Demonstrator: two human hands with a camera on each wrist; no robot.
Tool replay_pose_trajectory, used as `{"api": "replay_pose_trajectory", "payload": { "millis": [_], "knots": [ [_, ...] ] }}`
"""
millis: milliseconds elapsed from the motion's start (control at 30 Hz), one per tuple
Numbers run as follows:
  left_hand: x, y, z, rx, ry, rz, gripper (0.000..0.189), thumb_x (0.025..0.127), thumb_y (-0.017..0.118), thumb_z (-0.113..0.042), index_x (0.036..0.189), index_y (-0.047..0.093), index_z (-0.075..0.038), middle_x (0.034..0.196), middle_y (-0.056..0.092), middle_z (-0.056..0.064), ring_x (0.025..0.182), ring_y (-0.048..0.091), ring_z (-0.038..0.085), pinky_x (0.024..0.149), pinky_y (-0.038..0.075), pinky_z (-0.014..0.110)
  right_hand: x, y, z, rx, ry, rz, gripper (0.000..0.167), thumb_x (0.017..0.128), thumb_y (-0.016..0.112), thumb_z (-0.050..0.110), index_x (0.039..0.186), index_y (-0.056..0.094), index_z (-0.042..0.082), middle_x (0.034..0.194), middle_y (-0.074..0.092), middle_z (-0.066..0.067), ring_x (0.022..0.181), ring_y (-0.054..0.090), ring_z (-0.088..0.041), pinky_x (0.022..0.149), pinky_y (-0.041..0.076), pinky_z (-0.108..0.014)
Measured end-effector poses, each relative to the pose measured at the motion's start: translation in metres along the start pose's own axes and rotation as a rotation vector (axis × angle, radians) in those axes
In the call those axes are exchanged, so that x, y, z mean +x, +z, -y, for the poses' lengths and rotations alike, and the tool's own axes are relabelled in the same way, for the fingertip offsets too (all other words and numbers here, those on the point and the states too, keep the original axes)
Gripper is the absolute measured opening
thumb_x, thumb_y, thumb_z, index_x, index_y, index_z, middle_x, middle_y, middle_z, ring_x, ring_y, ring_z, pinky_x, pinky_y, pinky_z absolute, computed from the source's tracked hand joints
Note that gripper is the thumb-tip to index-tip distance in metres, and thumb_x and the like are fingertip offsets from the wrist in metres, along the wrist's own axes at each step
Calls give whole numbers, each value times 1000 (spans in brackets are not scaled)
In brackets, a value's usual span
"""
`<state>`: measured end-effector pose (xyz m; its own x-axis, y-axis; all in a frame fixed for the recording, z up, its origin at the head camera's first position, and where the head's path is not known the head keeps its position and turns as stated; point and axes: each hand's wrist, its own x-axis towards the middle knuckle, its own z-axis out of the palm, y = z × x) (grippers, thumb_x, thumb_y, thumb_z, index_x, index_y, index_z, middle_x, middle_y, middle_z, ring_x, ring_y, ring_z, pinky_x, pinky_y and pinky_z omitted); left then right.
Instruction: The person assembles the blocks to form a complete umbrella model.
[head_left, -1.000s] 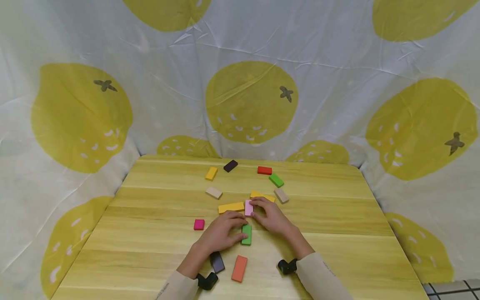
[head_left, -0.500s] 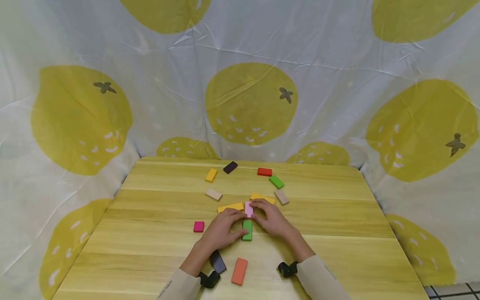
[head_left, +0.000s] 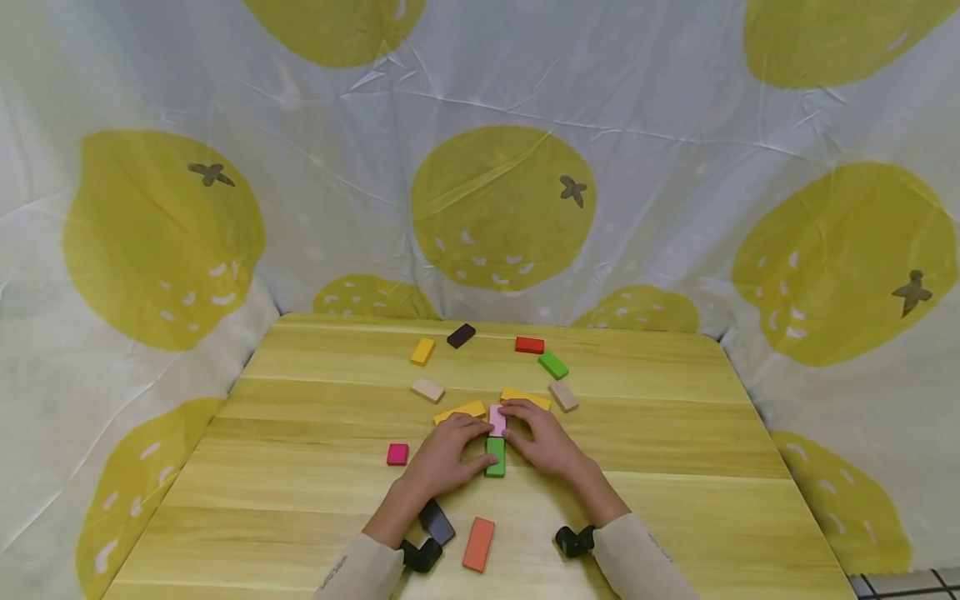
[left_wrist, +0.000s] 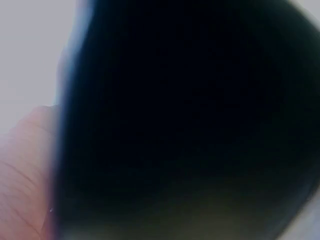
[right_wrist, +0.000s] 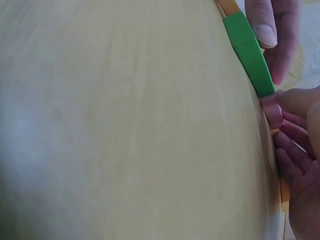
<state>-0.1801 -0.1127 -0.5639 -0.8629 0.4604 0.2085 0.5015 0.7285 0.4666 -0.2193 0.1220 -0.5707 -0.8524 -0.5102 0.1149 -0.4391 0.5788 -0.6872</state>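
Near the middle of the table, a pink block [head_left: 497, 418] and a green block [head_left: 496, 469] lie end to end, meeting at their short sides. My left hand [head_left: 441, 458] holds the green block, thumb on its left side and fingertips up by the joint. The pink block is pinched by my right hand [head_left: 546, 437], index finger at its far corner and thumb lower down. In the right wrist view the green [right_wrist: 255, 60] and pink [right_wrist: 271, 111] blocks join in one line. A dark blur fills most of the left wrist view, with part of the left hand [left_wrist: 22, 175] at its edge.
Slanted yellow blocks lie left [head_left: 467, 409] and right [head_left: 527, 398] of the pink one. An orange block [head_left: 478, 544] and a dark grey block [head_left: 437, 522] lie nearer, a magenta block [head_left: 397, 454] to the left. Several others lie farther back, before a lemon-print cloth [head_left: 660, 208].
The green block has slid away from me up to the pink block, closing the gap, with the left hand following. The left yellow block has tilted and shifted slightly left. The right hand stays nearly still.
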Motion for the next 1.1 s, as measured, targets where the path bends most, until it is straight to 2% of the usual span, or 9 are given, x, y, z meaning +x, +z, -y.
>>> {"api": "replay_pose_trajectory", "payload": {
  "millis": [467,767,933,1100],
  "knots": [
    [3,-2,3,-33,-20,40,59,93,72,-54,140,65,-19,142,64,2,133,57,21,111,49,45,0,0,0,2,16,18,40,104,64,22,143,61,14,153,54,-3,146,47,-26,121,38,-48],
    [3,-6,6,-118,-40,155,78,90,72,-61,152,53,-19,160,46,3,148,43,25,118,42,49,-2,1,-1,-11,-2,10,41,104,63,24,144,60,15,153,54,-3,146,47,-26,121,39,-48],
    [4,-8,9,-117,-18,203,89,87,70,-68,158,44,-22,167,35,-2,153,36,24,120,40,49,-3,2,-2,-9,-11,6,42,104,63,23,145,59,14,153,53,-3,146,47,-25,120,39,-48],
    [7,-10,14,-117,22,212,86,90,67,-67,160,41,-23,167,35,-9,152,37,20,120,40,47,-3,2,-2,12,-10,-15,42,103,65,22,143,59,12,151,55,-4,145,48,-25,120,39,-48]
  ]
}}
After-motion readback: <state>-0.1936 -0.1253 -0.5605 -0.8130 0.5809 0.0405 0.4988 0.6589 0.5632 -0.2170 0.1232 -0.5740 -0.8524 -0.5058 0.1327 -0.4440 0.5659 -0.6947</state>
